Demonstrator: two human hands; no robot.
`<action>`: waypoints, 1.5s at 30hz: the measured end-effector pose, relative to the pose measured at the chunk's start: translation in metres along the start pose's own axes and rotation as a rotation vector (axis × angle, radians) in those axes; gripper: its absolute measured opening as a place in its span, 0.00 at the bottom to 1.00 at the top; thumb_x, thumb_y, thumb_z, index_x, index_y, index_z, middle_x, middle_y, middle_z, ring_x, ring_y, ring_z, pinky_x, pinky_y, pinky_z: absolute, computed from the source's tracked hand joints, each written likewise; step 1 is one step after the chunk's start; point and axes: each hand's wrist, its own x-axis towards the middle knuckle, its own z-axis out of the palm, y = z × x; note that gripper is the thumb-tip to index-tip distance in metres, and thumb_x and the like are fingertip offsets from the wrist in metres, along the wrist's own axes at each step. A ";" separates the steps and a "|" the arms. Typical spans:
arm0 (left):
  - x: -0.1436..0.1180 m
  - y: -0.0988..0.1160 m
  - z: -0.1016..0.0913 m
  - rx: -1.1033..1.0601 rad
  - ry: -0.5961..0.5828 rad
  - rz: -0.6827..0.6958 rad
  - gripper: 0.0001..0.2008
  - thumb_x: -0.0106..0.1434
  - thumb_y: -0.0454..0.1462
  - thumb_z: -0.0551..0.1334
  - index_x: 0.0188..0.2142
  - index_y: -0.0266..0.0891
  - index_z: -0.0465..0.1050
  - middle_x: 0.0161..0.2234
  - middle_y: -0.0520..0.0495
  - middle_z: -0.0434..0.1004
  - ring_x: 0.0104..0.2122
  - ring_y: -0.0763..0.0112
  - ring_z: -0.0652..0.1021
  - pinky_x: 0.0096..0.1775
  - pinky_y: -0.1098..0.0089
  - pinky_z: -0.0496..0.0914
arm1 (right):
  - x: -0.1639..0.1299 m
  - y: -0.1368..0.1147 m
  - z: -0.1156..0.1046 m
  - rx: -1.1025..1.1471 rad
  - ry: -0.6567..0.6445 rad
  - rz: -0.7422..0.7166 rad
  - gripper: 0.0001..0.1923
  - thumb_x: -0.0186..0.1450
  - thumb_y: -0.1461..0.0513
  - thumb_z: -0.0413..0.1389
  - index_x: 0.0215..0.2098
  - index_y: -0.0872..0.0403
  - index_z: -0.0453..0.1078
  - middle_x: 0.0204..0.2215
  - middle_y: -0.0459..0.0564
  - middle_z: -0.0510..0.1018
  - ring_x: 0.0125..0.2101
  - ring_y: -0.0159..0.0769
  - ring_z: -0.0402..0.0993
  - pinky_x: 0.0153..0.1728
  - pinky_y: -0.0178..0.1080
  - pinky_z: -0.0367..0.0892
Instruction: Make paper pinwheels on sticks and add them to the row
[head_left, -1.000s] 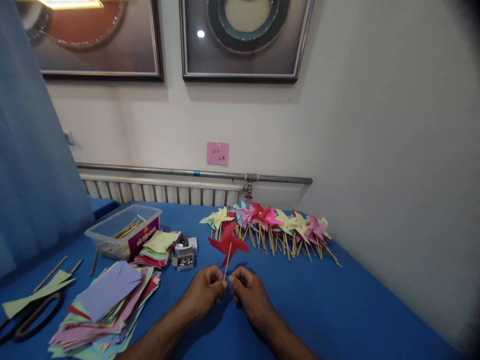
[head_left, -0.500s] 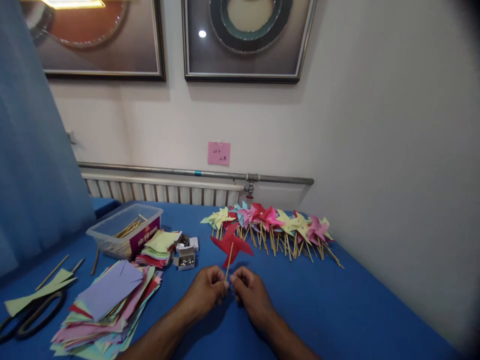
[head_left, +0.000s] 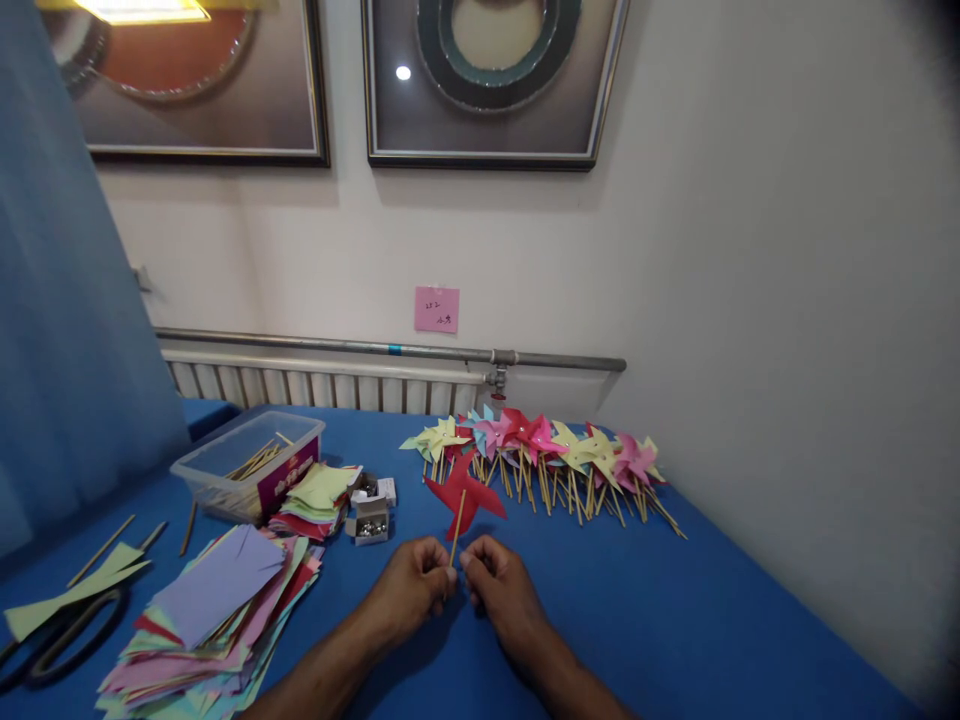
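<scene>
A red paper pinwheel [head_left: 465,498] on a thin wooden stick stands upright in front of me, its back and stick facing my way. The thumb and fingers of my left hand [head_left: 412,582] pinch the stick near its lower end. Just to the right, my right hand [head_left: 504,590] is closed, with thumb and fingers drawn together at the stick. Whether those fingertips touch the stick, or hold anything small, I cannot make out. Beyond the hands lies a row of finished pinwheels [head_left: 529,435] in yellow, pink, red and blue, sticks pointing towards me.
To the left are a stack of coloured paper [head_left: 214,590], smaller paper squares [head_left: 322,490] and a clear plastic box [head_left: 217,490] of sticks. Two small boxes [head_left: 369,525] hold shiny metal pieces. Black-handled scissors [head_left: 82,635] lie at far left on the blue tabletop [head_left: 675,620].
The view has shifted very slightly. Both hands keep their places, and the red pinwheel's blades have turned or tilted a little.
</scene>
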 end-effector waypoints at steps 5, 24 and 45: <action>0.000 -0.001 0.000 -0.013 -0.006 0.004 0.12 0.52 0.45 0.64 0.25 0.40 0.64 0.16 0.56 0.66 0.15 0.77 0.64 0.20 0.74 0.54 | 0.005 0.005 -0.002 0.032 0.020 0.008 0.14 0.61 0.51 0.56 0.28 0.51 0.63 0.19 0.39 0.68 0.17 0.28 0.62 0.18 0.31 0.56; -0.002 0.004 0.000 -0.082 -0.039 0.014 0.14 0.52 0.47 0.62 0.27 0.39 0.66 0.24 0.50 0.75 0.16 0.78 0.66 0.20 0.74 0.55 | 0.006 0.006 -0.002 0.047 0.038 0.032 0.17 0.61 0.47 0.55 0.30 0.52 0.64 0.20 0.41 0.71 0.16 0.28 0.61 0.18 0.32 0.55; -0.002 0.001 0.004 -0.061 -0.041 -0.013 0.15 0.52 0.48 0.62 0.28 0.39 0.65 0.23 0.51 0.73 0.16 0.78 0.66 0.19 0.75 0.55 | 0.003 0.005 -0.001 0.117 0.089 -0.009 0.26 0.61 0.38 0.55 0.30 0.52 0.66 0.15 0.40 0.69 0.15 0.28 0.61 0.18 0.32 0.55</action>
